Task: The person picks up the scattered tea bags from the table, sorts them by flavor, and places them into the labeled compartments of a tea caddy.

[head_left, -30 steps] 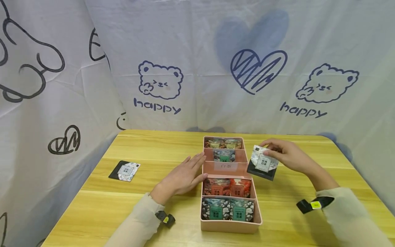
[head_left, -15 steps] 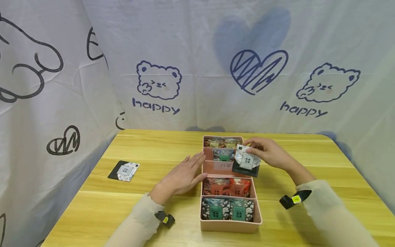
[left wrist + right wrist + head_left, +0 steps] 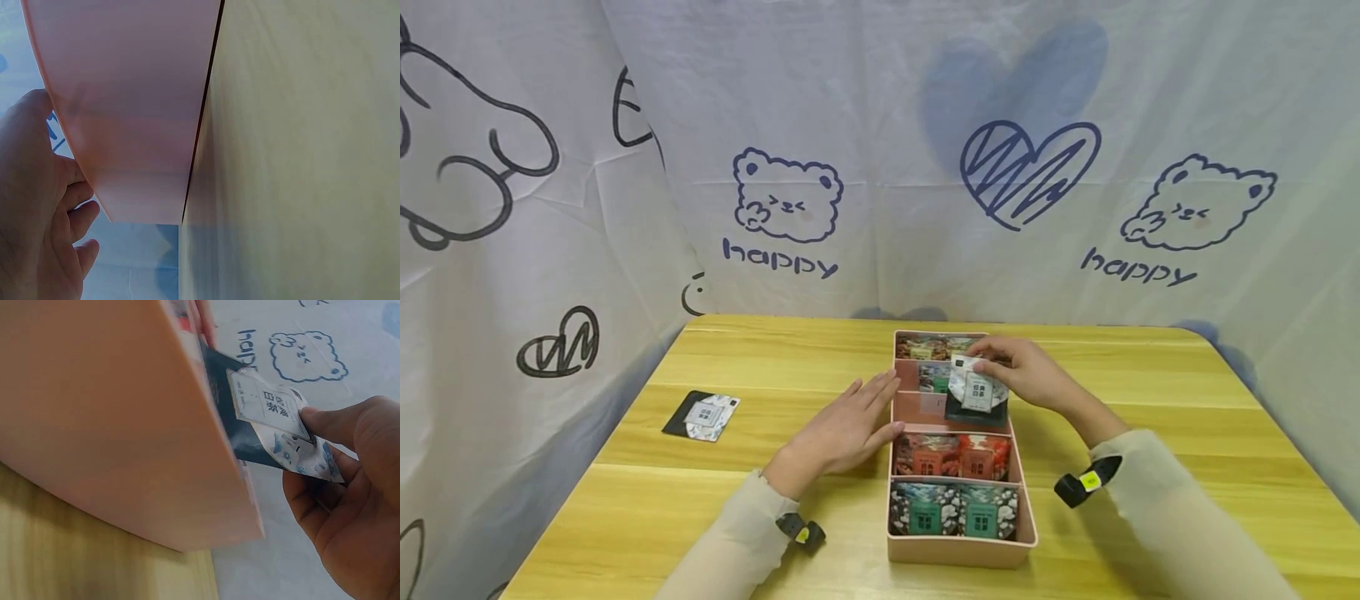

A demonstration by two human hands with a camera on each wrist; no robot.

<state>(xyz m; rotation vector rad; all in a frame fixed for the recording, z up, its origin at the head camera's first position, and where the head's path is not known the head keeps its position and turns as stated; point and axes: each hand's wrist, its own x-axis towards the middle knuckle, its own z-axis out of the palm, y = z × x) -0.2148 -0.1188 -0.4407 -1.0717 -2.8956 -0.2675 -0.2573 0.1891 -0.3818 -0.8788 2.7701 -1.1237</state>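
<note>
My right hand (image 3: 1026, 377) pinches a white and dark tea sachet (image 3: 977, 390) by its top edge, thumb in front. The sachet is over the middle compartment of a long pink box (image 3: 958, 550); in the right wrist view its dark lower end dips behind the box wall (image 3: 125, 425). Fingers of my left hand (image 3: 842, 425) lie straight along the box's left rim, and the left wrist view shows their tips at that rim. Behind the held sachet, a grey-blue and green sachet (image 3: 934, 377) is partly hidden.
Red sachets (image 3: 928, 457) and dark green sachets (image 3: 925, 508) fill the front compartments; yellow-brown ones (image 3: 917, 347) sit at the back. Another white and black sachet (image 3: 702, 415) lies at the left of the wooden table (image 3: 647, 517). A printed white cloth (image 3: 880, 167) hangs behind.
My right hand has carried the white and dark sachet leftward from beside the box to over its middle compartment. My left hand stays at the left rim.
</note>
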